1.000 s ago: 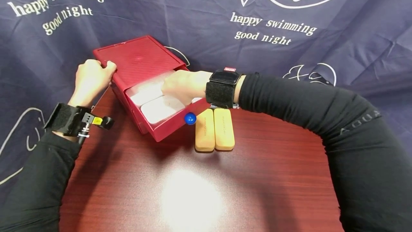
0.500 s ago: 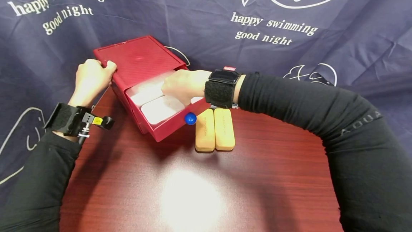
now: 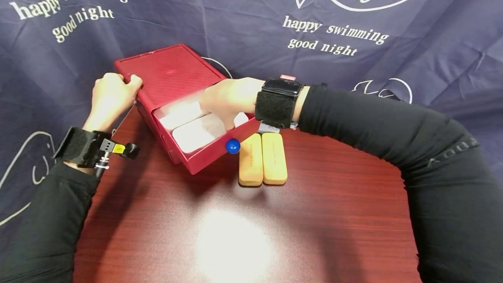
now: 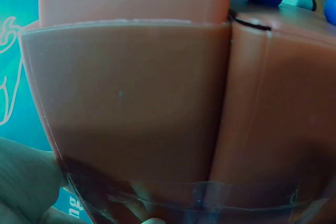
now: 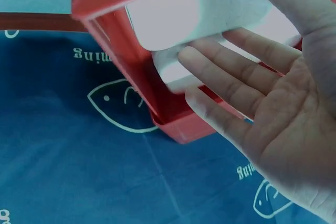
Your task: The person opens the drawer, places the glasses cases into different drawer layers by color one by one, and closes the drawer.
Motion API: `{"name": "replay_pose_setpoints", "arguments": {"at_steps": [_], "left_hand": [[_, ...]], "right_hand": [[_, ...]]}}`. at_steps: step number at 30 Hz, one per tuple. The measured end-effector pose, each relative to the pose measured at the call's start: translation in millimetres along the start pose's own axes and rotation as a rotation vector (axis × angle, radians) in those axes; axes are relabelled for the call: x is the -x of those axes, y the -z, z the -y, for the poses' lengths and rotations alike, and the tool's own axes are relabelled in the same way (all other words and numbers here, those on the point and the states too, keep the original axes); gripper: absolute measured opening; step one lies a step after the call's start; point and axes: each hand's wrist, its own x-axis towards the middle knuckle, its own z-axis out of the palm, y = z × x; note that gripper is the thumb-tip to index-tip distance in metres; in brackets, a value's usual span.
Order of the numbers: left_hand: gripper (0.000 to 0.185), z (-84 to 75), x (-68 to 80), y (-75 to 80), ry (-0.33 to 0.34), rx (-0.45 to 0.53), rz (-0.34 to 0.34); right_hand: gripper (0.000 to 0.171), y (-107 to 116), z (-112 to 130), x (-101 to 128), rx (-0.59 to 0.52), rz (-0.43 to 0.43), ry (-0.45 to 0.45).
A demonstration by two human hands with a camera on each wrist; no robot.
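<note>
A red drawer box (image 3: 169, 71) stands angled on the table, its drawer (image 3: 212, 152) with a blue knob (image 3: 233, 146) pulled out. My left hand (image 3: 115, 93) grips the box's left edge; in the left wrist view its thumb (image 4: 26, 179) lies against the side. White rounded cases (image 3: 198, 133) lie inside the drawer. My right hand (image 3: 232, 98) reaches down into it over them, and the head view hides its fingertips. In the right wrist view the fingers (image 5: 231, 72) are mostly straight and spread, overlapping the end of a white case (image 5: 168, 19).
Two yellow oblong cases (image 3: 250, 160) lie side by side in front of the drawer, with a grey item (image 3: 269, 129) partly hidden behind them. A dark blue printed cloth (image 3: 251, 25) hangs at the back. The reddish wooden table (image 3: 334, 213) extends to the front.
My right hand and wrist have shifted slightly up and to the right, showing more of a white case near the knob. The left hand, box and yellow cases stay in place.
</note>
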Motion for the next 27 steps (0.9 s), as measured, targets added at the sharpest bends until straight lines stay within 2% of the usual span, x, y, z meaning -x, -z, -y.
{"name": "replay_pose_setpoints", "arguments": {"at_steps": [2, 4, 6, 7, 11, 14, 19, 27], "left_hand": [[0.050, -0.4, 0.3, 0.7, -0.002, -0.001, 0.000], [0.051, -0.7, 0.4, 1.3, -0.005, 0.001, 0.002], [0.051, -1.2, 0.8, 1.6, -0.006, 0.004, 0.004], [0.051, -1.2, 0.7, 1.3, -0.008, 0.004, 0.005], [0.051, -1.8, 1.1, -0.3, -0.005, 0.005, 0.009], [0.050, -2.2, 1.6, -1.2, 0.001, 0.005, 0.013], [0.050, -3.7, 2.0, -0.7, -0.005, -0.004, 0.012], [0.050, -4.7, 1.6, 0.9, 0.003, 0.002, 0.027]], "right_hand": [[0.035, 20.9, 13.2, 32.5, -0.038, 0.006, -0.002], [0.028, 31.6, 19.4, 54.5, -0.067, -0.012, 0.011], [0.027, 31.5, 18.8, 63.5, -0.089, -0.042, 0.023], [0.031, 29.5, 17.4, 65.8, -0.091, -0.057, 0.032], [0.038, 18.5, 12.2, 81.9, -0.142, -0.150, 0.060], [0.044, 4.8, 6.8, 97.4, -0.209, -0.251, 0.063], [0.041, -23.3, 2.5, 121.2, -0.272, -0.457, 0.033], [0.034, -53.4, 5.1, 137.3, -0.290, -0.736, 0.090]]}}
